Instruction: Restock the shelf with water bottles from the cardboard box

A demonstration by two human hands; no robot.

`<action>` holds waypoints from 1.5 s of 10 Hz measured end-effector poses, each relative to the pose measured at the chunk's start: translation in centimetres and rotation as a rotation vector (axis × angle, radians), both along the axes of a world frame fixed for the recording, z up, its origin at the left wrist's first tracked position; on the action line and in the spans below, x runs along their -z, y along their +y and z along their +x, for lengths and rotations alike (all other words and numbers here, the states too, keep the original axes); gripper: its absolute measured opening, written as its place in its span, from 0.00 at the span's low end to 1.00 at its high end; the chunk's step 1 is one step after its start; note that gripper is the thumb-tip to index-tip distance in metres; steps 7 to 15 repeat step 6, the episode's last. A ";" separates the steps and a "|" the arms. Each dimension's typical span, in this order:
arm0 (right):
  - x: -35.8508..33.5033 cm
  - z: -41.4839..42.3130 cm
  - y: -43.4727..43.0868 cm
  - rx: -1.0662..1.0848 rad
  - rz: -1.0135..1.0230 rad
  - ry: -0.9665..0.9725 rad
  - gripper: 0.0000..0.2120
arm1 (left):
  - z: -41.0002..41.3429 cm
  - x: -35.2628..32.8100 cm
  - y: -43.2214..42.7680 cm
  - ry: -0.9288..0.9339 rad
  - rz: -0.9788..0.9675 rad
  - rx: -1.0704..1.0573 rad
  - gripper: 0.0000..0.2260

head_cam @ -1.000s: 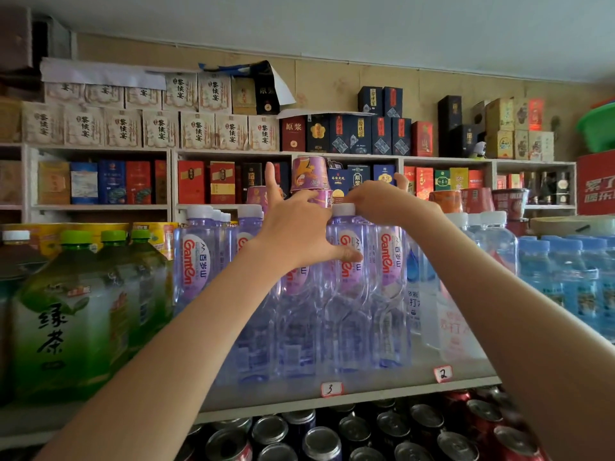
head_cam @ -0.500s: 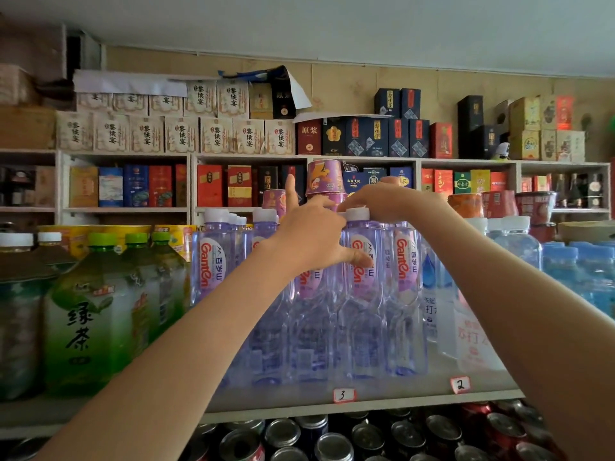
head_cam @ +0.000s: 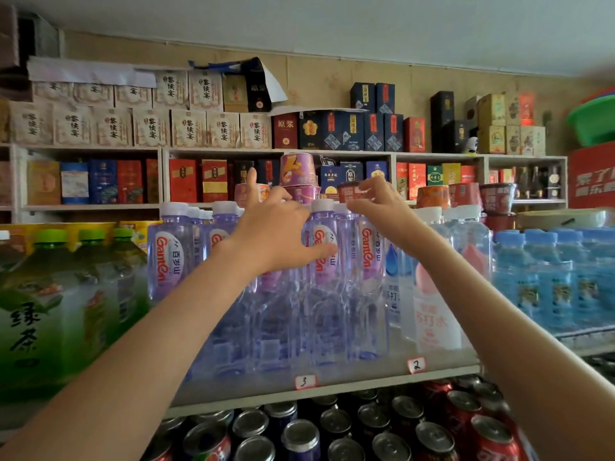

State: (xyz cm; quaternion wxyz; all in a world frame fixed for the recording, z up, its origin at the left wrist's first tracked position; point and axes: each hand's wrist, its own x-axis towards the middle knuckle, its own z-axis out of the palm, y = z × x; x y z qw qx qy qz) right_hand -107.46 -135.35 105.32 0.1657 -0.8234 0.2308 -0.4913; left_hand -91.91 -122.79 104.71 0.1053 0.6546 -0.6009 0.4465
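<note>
Several clear purple-tinted water bottles [head_cam: 369, 261] with white caps and red-lettered labels stand packed together on the grey shelf [head_cam: 332, 390], above a price tag marked 3. My left hand [head_cam: 276, 231] grips the upper part of one bottle in the middle of the row; its thumb reaches across to the neighbouring bottle's label and its index finger points up. My right hand [head_cam: 379, 207] hovers just over the caps at the right end of the row, fingers loosely curled and holding nothing. No cardboard box is in view.
Big green tea bottles [head_cam: 50, 294] fill the shelf's left part. White-capped soda bottles [head_cam: 432, 311] and blue-capped bottles [head_cam: 549, 277] stand to the right. Drink cans [head_cam: 332, 434] sit on the level below. Noodle cups [head_cam: 298, 171] and boxed goods fill the back shelves.
My right hand has lifted off the bottle caps and its fingers have spread. My left hand stays on its bottle. The view shifted slightly.
</note>
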 end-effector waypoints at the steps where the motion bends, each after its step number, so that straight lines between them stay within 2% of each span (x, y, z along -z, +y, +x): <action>1: 2.5 -0.2 -0.1 -0.044 0.208 -0.056 0.23 | -0.3 0.4 0.0 -0.002 -0.032 -0.008 0.39; 2: 3.6 0.4 -0.1 0.051 0.231 -0.088 0.31 | -0.7 0.6 0.2 -0.007 -0.059 -0.025 0.41; 3: 3.5 0.8 0.2 0.119 0.165 -0.093 0.27 | -0.7 0.9 0.2 -0.004 -0.066 -0.024 0.42; 4: 3.4 0.4 0.8 0.135 0.192 -0.028 0.32 | -0.8 1.0 0.4 0.001 -0.062 -0.028 0.43; 5: 2.4 -0.6 2.6 0.216 0.030 -0.163 0.26 | -0.5 1.1 0.5 -0.004 -0.080 0.007 0.42; 6: 0.0 -3.1 6.4 -0.025 -0.039 -0.540 0.11 | -0.4 1.4 -0.1 0.014 -0.127 0.056 0.40; 15: 0.0 -3.1 6.4 -0.025 -0.039 -0.540 0.11 | -0.4 1.4 -0.1 0.014 -0.127 0.056 0.40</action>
